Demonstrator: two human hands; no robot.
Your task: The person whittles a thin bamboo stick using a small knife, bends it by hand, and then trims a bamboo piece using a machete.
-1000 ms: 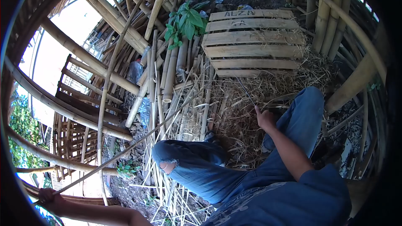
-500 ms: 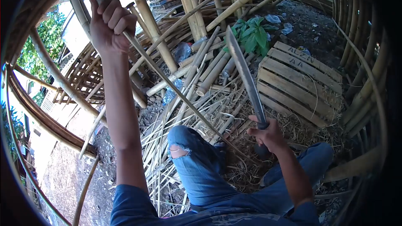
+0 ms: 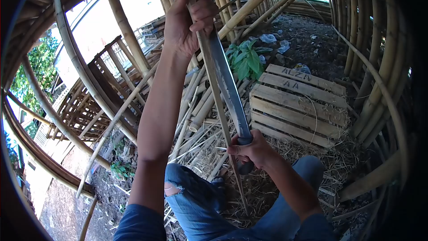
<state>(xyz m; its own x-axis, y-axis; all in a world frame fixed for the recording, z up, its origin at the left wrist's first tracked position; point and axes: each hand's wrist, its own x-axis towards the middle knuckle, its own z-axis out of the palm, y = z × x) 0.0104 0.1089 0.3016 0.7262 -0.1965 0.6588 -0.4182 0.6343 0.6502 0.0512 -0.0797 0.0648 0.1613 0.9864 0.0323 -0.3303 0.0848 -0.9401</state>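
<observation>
Raised at the top centre, my left hand [image 3: 187, 24] is closed around a long, thin bamboo strip [image 3: 214, 82], which slants down past my right hand toward the straw-covered ground. My right hand [image 3: 255, 151] is wrapped around the dark handle of a machete [image 3: 232, 91]. Its blade points up and runs close beside the strip, the tip hidden behind my left hand. The strip's lower part passes right by the fingers of my right hand; whether they touch it I cannot tell.
A slatted wooden crate [image 3: 296, 111] lies at right, behind a leafy green plant [image 3: 245, 60]. Cut bamboo poles [image 3: 203, 109] and shavings cover the ground ahead. Bamboo posts [image 3: 127, 31] and slanted poles frame the space on both sides. My bent knees are below.
My left hand has moved right with the bamboo strip, which now stands steeper. The machete has come left alongside it. The view has shifted to the right.
</observation>
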